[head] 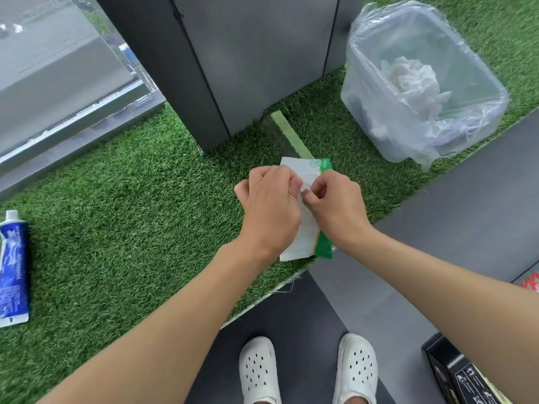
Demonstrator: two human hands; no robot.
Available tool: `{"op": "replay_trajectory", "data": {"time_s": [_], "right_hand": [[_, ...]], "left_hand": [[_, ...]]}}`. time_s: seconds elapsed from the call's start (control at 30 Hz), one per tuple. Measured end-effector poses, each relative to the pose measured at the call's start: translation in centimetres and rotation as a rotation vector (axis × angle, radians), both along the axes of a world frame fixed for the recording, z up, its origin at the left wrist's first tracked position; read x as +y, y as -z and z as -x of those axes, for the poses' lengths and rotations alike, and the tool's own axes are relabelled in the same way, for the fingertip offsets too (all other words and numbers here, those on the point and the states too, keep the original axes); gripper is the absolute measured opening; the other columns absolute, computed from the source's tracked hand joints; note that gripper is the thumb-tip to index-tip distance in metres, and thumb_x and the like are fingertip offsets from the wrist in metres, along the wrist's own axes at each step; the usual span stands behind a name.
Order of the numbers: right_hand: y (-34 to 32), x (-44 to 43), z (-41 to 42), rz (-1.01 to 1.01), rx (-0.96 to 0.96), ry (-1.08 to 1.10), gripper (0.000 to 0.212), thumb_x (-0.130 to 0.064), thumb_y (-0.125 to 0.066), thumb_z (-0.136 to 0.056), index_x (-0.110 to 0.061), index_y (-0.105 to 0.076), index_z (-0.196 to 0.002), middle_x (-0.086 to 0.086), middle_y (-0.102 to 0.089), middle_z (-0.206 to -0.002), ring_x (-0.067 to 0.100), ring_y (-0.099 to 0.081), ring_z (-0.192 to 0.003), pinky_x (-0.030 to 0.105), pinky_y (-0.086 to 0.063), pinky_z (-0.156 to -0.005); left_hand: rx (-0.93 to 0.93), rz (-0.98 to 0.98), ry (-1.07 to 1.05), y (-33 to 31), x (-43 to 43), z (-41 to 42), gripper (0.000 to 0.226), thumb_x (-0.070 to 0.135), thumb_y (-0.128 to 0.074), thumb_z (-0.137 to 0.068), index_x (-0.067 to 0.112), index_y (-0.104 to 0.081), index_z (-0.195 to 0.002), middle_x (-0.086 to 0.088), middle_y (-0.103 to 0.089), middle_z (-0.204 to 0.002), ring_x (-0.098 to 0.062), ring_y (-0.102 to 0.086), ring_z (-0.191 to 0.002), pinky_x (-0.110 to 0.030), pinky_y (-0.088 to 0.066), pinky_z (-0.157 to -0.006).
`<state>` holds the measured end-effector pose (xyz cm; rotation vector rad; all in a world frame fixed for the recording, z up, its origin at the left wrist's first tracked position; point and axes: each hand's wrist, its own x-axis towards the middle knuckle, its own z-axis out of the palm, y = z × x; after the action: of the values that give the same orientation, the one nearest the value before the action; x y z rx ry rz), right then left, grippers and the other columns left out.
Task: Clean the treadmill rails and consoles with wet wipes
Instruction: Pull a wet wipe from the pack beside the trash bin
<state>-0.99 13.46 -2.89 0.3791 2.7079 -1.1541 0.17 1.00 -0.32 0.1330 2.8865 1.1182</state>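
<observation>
**A:** What's at the far left?

**B:** A blue tube [13, 266] lies flat on the artificial grass [131, 214], well apart from the hands. Its white lettering is too small to read.

**A:** And the hands?

**B:** They're together in the middle. The left hand [268, 205] curls round the wet wipes pack [306, 234] from its side. I judge it's steadying the pack so the other hand can work. The right hand [335, 205] pinches at the pack's white face, close against the left thumb. I can't tell whether it has the seal flap or a wipe.

**A:** Where's the pack itself?

**B:** It's between both hands, seemingly held over the edge of the grass rather than lying on it.

**A:** Any label?

**B:** There's a round green emblem at the far end and a green band along the right edge. The print isn't legible.

**A:** And to the right?

**B:** A clear lined bin [364, 91] stands nearby with crumpled white tissue [408, 80] inside, probably kept handy for spent wipes. No wiping has begun yet.
</observation>
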Motion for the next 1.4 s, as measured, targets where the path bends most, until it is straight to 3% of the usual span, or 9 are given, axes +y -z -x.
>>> {"op": "replay_trajectory", "data": {"time_s": [0.37, 0.5, 0.67, 0.83, 0.93, 1.03, 1.13, 1.23, 1.4], "right_hand": [[-0.1, 0.3, -0.5, -0.153, -0.061, -0.161, 0.009, -0.012, -0.054, -0.090, -0.013, -0.060, -0.096, 0.009, -0.063, -0.095, 0.031, -0.057, -0.083, 0.041, -0.051, -0.073], [-0.8, -0.3, -1.4, -0.223, 0.202, -0.219, 0.031, -0.011, -0.064, -0.083, -0.010, -0.050, -0.111, 0.004, -0.043, -0.103, 0.030, -0.049, -0.085, 0.039, -0.039, -0.070], [-1.3, -0.5, -1.1, -0.058, 0.426, -0.250, 0.016, -0.011, -0.061, -0.086, -0.007, -0.067, -0.101, 0.007, -0.053, -0.094, 0.030, -0.053, -0.087, 0.051, -0.047, -0.074], [-3.8, -0.5, -0.4, 0.060, 0.442, -0.102, 0.022, -0.014, -0.048, -0.097, -0.011, -0.070, -0.099, 0.000, -0.058, -0.089, 0.022, -0.056, -0.086, 0.036, -0.044, -0.078], [-5.9, -0.9, 0.1, 0.252, 0.358, -0.020, 0.016, -0.014, -0.054, -0.096, -0.012, -0.067, -0.088, -0.004, -0.062, -0.076, 0.006, -0.053, -0.071, 0.023, -0.041, -0.065], [-7.3, -1.1, 0.4, 0.398, 0.262, -0.039, 0.012, -0.014, -0.062, -0.092, -0.013, -0.069, -0.082, -0.003, -0.064, -0.071, 0.004, -0.053, -0.064, 0.023, -0.045, -0.060], [-7.3, -1.0, 0.4, 0.535, 0.164, -0.026, 0.016, -0.015, -0.057, -0.096, -0.018, -0.067, -0.084, -0.004, -0.062, -0.074, 0.005, -0.053, -0.067, 0.023, -0.045, -0.062], [-5.4, 0.0, 0.1, 0.307, 0.092, -0.006, 0.022, -0.012, -0.045, -0.098, -0.018, -0.066, -0.099, 0.000, -0.066, -0.091, 0.017, -0.059, -0.080, 0.032, -0.048, -0.072], [-2.0, 0.9, -2.5, -0.434, -0.022, -0.644, 0.031, -0.012, -0.040, -0.093, -0.018, -0.060, -0.117, -0.004, -0.058, -0.127, 0.025, -0.041, -0.125, 0.041, -0.036, -0.092]], "left_hand": [[-0.004, -0.286, -0.137, -3.7, -1.7, 0.3, 0.023, 0.017, -0.037, -0.108, 0.011, -0.049, -0.089, 0.008, -0.046, -0.077, 0.002, -0.040, -0.064, -0.015, -0.034, -0.059], [-0.108, -0.297, -0.082, -4.1, -2.9, 0.0, 0.027, 0.020, -0.037, -0.108, 0.005, -0.053, -0.093, 0.001, -0.051, -0.080, -0.005, -0.039, -0.065, -0.020, -0.035, -0.059], [-0.127, -0.322, -0.046, -4.7, -3.4, -0.5, 0.027, 0.018, -0.037, -0.108, 0.005, -0.052, -0.090, 0.002, -0.047, -0.077, -0.003, -0.036, -0.063, -0.018, -0.035, -0.057], [-0.222, -0.544, -0.237, -4.7, -3.4, -0.2, 0.025, 0.032, -0.041, -0.105, 0.015, -0.052, -0.090, -0.008, -0.056, -0.092, -0.018, -0.052, -0.082, -0.050, -0.051, -0.082], [-0.353, -0.761, -0.152, -5.2, -3.0, 0.0, 0.050, 0.051, -0.051, -0.092, 0.002, -0.056, -0.104, -0.014, -0.061, -0.092, -0.016, -0.057, -0.079, -0.037, -0.050, -0.068], [-0.267, -0.647, -0.168, -5.5, -2.2, -0.4, 0.014, 0.022, -0.058, -0.098, 0.012, -0.067, -0.096, 0.002, -0.065, -0.079, -0.005, -0.057, -0.066, -0.021, -0.045, -0.058], [-0.250, -0.612, -0.371, -4.9, -2.4, -0.5, 0.019, 0.013, -0.051, -0.097, 0.007, -0.066, -0.087, -0.003, -0.061, -0.077, -0.013, -0.052, -0.065, -0.024, -0.041, -0.053], [-0.335, -0.661, -0.520, -4.2, -3.5, -0.1, 0.017, 0.012, -0.051, -0.092, 0.001, -0.064, -0.091, -0.008, -0.061, -0.086, -0.020, -0.053, -0.076, -0.032, -0.040, -0.061], [-0.450, -0.570, -0.504, -2.2, -4.2, -0.4, 0.007, 0.019, -0.060, -0.087, 0.012, -0.057, -0.087, -0.010, -0.055, -0.078, -0.021, -0.047, -0.069, -0.035, -0.039, -0.060]]}}
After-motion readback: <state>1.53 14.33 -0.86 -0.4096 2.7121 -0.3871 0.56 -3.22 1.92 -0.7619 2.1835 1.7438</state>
